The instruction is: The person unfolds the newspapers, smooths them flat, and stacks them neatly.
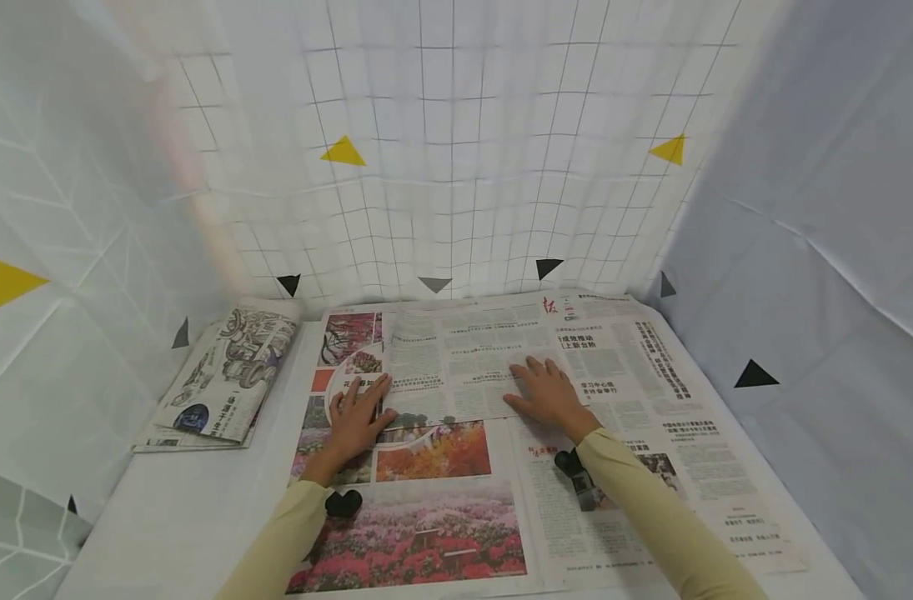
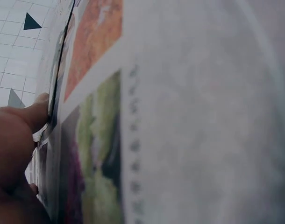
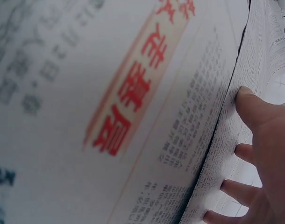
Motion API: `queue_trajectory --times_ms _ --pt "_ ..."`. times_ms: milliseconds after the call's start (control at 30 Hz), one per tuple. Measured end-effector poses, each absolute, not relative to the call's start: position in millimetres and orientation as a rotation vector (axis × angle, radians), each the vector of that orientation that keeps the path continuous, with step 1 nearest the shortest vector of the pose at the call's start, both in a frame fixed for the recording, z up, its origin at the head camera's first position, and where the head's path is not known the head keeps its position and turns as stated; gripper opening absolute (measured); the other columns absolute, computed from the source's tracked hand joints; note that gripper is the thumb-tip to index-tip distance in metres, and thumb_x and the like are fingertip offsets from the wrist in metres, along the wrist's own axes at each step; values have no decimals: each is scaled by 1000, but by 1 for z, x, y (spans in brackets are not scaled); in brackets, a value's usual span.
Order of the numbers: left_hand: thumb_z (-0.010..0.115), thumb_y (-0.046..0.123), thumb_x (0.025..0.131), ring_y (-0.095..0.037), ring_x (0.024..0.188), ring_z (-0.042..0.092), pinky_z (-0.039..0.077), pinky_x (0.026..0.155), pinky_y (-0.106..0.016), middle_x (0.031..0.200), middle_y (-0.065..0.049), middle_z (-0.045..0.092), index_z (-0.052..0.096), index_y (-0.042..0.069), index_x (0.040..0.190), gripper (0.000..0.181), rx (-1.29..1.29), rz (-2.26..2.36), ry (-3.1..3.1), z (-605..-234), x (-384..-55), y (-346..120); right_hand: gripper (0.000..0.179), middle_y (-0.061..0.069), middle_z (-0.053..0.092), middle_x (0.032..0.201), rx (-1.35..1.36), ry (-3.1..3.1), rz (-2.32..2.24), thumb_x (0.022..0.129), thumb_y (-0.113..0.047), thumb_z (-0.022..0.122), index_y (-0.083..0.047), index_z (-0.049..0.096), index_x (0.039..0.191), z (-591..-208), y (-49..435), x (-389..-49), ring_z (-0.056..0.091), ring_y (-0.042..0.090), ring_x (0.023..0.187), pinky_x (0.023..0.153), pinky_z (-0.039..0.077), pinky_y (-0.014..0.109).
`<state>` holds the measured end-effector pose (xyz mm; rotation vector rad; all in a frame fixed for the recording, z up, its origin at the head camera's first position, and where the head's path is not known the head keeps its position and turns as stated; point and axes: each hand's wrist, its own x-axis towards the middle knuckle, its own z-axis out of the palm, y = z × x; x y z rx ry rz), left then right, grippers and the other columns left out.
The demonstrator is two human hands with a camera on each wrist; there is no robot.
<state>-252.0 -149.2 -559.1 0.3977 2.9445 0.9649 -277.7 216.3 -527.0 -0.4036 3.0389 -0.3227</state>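
Note:
A wide newspaper [image 1: 456, 529] lies spread out, with flower photos on its left page and columns of print on its right. On its upper middle rests a smaller, flat piece of newspaper [image 1: 482, 392] covered in print. My left hand [image 1: 358, 421] lies with fingers spread at that piece's left edge, thumb on its near corner. Toward its right end, my right hand [image 1: 548, 393] presses down with spread fingers. The right wrist view shows the right hand's fingertips [image 3: 244, 93] touching the paper just past a raised, shadowed edge. Neither hand grips anything.
A folded newspaper [image 1: 227, 367] with a drawing of machinery lies at the left of the white table [image 1: 178, 517]. White grid-patterned cloth [image 1: 441, 167] hangs behind the table, and pale cloth walls [image 1: 824, 208] enclose both sides.

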Motion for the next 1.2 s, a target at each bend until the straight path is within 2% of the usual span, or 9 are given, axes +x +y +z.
queue_trajectory --times_ms 167,467,633,733,867,1033,1200 --pt "63 31 102 -48 158 15 7 117 -74 169 -12 34 38 11 160 65 408 951 2985 -557 -249 -149 67 27 37 162 -418 3043 -308 100 -47 63 -12 47 154 -526 215 -279 33 58 148 114 34 73" --pt "65 28 101 -44 154 26 8 113 -75 165 -12 41 42 13 158 63 514 1021 3045 -563 -250 -151 68 27 35 164 -412 3015 -321 100 -49 63 -13 45 155 -527 214 -283 31 58 149 115 33 73" --pt "66 21 100 -47 152 31 9 110 -77 163 -14 44 47 11 155 59 633 1082 3054 -563 -250 -152 68 26 38 162 -408 3009 -304 99 -49 64 -13 46 154 -526 213 -286 35 57 147 112 36 73" --pt "66 17 100 -49 149 35 11 108 -79 160 -16 47 49 10 153 57 709 1108 3053 -564 -250 -152 72 24 37 162 -399 3002 -320 99 -48 65 -12 42 157 -526 211 -288 37 55 146 111 37 73" --pt "66 13 99 -51 146 38 12 107 -80 159 -17 49 51 10 152 54 785 1121 3036 -566 -250 -152 76 23 38 162 -455 3063 -344 99 -42 67 -11 34 160 -525 207 -292 48 51 139 105 44 71" --pt "66 8 98 -50 147 38 16 107 -76 159 -17 49 52 8 151 54 880 1178 2984 -566 -252 -152 69 14 59 147 -535 3272 -424 98 -24 72 -14 38 157 -521 197 -301 66 38 117 97 51 59" --pt "66 1 96 -49 147 37 19 107 -74 158 -19 49 53 6 150 56 937 1236 2926 -567 -255 -151 64 7 72 128 -599 3412 -494 94 -16 76 -15 47 151 -514 187 -312 70 30 101 92 53 53"
